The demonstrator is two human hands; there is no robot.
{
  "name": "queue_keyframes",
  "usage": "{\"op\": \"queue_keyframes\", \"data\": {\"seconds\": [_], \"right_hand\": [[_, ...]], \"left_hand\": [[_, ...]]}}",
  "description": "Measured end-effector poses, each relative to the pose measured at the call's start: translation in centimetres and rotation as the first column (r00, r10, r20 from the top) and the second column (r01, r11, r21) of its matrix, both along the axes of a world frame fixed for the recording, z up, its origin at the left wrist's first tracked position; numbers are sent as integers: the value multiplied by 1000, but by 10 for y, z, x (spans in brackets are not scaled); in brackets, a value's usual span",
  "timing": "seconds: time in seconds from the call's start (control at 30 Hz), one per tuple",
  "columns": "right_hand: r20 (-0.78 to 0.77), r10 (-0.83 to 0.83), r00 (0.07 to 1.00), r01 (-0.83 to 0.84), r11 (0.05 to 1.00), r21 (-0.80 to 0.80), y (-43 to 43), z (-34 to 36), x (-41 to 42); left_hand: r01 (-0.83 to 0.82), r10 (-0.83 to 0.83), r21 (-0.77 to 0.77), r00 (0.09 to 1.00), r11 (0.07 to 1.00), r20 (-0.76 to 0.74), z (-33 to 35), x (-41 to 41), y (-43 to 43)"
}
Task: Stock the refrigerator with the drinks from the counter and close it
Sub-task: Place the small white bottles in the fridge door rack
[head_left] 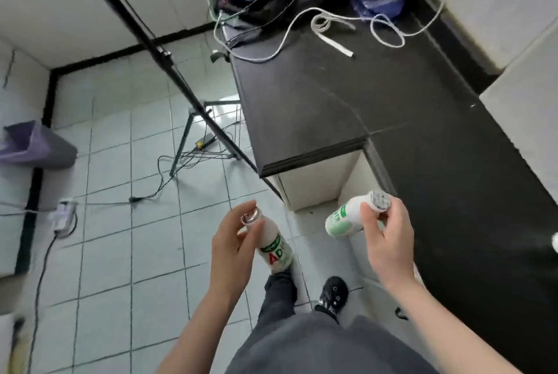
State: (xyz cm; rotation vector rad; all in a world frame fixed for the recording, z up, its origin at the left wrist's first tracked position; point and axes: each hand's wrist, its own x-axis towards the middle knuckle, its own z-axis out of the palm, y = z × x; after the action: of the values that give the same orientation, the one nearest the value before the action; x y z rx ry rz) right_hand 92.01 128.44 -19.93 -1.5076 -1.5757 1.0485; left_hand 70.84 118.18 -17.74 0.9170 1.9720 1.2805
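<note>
Two bottles are off the counter (362, 95) and in the person's hands, both in front of its near corner. The left hand (232, 249) grips the left bottle (276, 252) at the neck, with thumb and fingers curled round it, and the body hangs down over the floor (120, 252). The right hand (389, 240) pinches the right bottle (342, 219) just under its foil cap. This bottle is tilted and close beside the counter's front edge.

I do not see the refrigerator, so I judge the step in hand is the carrying. Each bottle hangs from its narrow part and looks smooth, so a firm hold, perhaps lower on the body, would be safer before turning.

At the near corner the counter's dark top juts out over a white cabinet (317, 180). The right bottle could knock against it. Left of the counter the floor gives open room for walking. Farther along that side a tripod (188, 95) spreads its legs, and thin cables (193, 159) lie around them. I think the feet could catch there. The counter's far end carries a heap of wires (271, 2).
</note>
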Motion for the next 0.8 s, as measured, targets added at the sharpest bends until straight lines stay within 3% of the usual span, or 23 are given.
{"op": "queue_keyframes", "data": {"seconds": [0.23, 0.47, 0.63, 0.8], "right_hand": [[52, 355, 933, -352, 934, -59, -39, 2, -94], [95, 488, 868, -489, 872, -10, -111, 7, -223], [139, 629, 765, -629, 776, -50, -178, 1, -335], [51, 720, 692, -719, 694, -42, -245, 2, -436]], "left_hand": [[-325, 324, 6, 943, 946, 73, -10, -46, -88], [-465, 460, 44, 883, 884, 94, -6, -147, -177], [-584, 583, 83, 812, 807, 44, -3, -242, -273], [-699, 701, 85, 713, 710, 8, 0, -318, -367]]}}
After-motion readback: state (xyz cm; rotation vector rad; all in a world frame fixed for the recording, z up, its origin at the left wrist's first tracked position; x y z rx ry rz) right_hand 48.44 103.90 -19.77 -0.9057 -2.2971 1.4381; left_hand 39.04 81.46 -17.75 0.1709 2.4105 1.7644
